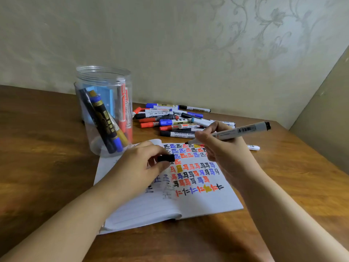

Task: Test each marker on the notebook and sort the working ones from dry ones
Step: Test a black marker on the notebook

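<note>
An open notebook (188,205) lies on the wooden table, its page covered with red, blue, black and yellow test marks. My right hand (224,148) grips an uncapped white marker (239,131), its black tip touching the page's top edge. My left hand (143,163) rests on the notebook and pinches the black cap (166,158). A clear plastic jar (103,110) behind the left hand holds several markers. A pile of capped markers (170,120) lies beyond the notebook.
One white marker (253,147) lies alone right of my right hand. The papered wall runs close behind the pile, and a side wall (324,114) closes in at the right. Bare wooden table (41,148) stretches to the left and along the front.
</note>
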A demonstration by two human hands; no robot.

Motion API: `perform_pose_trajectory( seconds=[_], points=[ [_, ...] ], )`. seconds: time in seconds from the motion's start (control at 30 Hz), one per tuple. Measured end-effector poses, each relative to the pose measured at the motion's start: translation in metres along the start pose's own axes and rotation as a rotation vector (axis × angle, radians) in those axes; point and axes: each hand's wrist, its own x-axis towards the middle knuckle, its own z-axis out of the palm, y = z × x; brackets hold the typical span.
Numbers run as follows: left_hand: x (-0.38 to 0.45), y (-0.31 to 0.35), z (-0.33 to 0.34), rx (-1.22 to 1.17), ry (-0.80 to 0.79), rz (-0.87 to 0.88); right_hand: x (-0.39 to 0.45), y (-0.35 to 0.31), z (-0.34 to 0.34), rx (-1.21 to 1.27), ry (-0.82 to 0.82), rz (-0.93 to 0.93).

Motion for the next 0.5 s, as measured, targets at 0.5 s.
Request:
perform_pose_trajectory(
  seconds=[0.5],
  points=[
    [0.000, -0.003, 0.004, -0.001, -0.006, -0.041, -0.011, 0.029, 0.017, 0.233, 0.030, 0.143]
  ],
)
